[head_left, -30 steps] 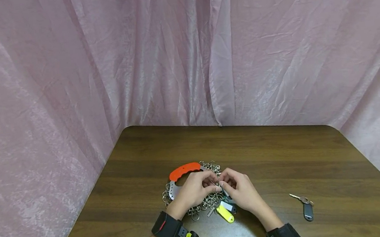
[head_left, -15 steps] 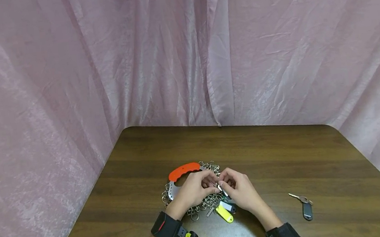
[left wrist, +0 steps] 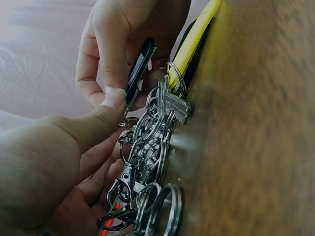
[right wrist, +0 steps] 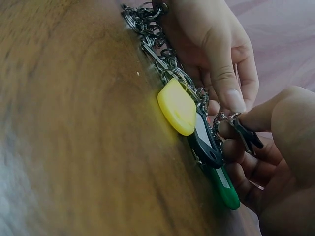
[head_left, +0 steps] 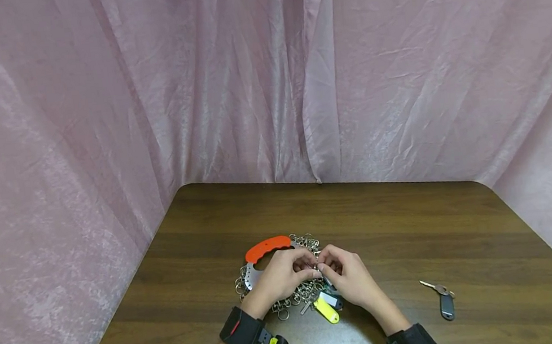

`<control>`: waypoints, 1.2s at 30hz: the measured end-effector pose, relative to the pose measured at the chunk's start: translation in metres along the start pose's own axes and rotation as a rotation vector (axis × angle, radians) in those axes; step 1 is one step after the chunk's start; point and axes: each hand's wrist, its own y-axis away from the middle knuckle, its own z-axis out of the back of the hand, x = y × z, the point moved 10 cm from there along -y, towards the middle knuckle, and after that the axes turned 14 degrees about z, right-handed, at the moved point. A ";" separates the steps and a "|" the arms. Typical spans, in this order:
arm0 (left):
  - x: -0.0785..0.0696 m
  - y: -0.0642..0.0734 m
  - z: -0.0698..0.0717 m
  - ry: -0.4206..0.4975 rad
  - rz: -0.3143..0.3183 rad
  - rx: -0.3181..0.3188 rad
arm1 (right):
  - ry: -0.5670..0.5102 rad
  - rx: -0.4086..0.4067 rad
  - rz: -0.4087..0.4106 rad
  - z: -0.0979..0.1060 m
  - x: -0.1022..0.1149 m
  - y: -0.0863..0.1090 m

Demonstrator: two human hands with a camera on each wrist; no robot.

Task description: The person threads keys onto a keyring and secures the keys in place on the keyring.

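Note:
A ring-shaped key holder with an orange handle (head_left: 267,248) and a grey metal plate (head_left: 252,277) lies on the table, hung with many metal clasps and rings (left wrist: 150,128). Over its right side, my left hand (head_left: 287,273) pinches a small metal ring at the fingertips. My right hand (head_left: 349,277) meets it there, pinching a key ring (right wrist: 235,118) that carries a black key tag (right wrist: 248,135). The exact contact is partly hidden by fingers. Below hang a yellow key tag (head_left: 326,310), another dark tag with a white label (right wrist: 205,135) and a green tag (right wrist: 227,191).
To the right, apart from the holder, a key with a dark grey tag (head_left: 447,307) lies on the wooden table (head_left: 352,209). Pink curtains (head_left: 225,87) hang behind the table's far edge. Black straps with cameras (head_left: 245,334) sit on both wrists.
Both hands stay at the same spot with only slight finger movement. A shiny metal piece between the fingertips showed more clearly half a second ago.

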 end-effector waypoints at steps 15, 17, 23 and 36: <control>0.003 -0.001 -0.001 0.026 0.037 0.024 | -0.021 -0.018 -0.020 0.001 -0.002 0.001; 0.002 0.000 0.000 0.019 0.030 0.018 | -0.014 -0.018 -0.018 0.001 -0.002 0.000; 0.001 0.001 0.002 0.013 0.014 0.003 | 0.000 -0.008 -0.004 0.000 0.000 0.000; -0.001 0.002 0.001 -0.006 0.003 -0.007 | -0.003 0.001 -0.001 -0.001 0.001 0.001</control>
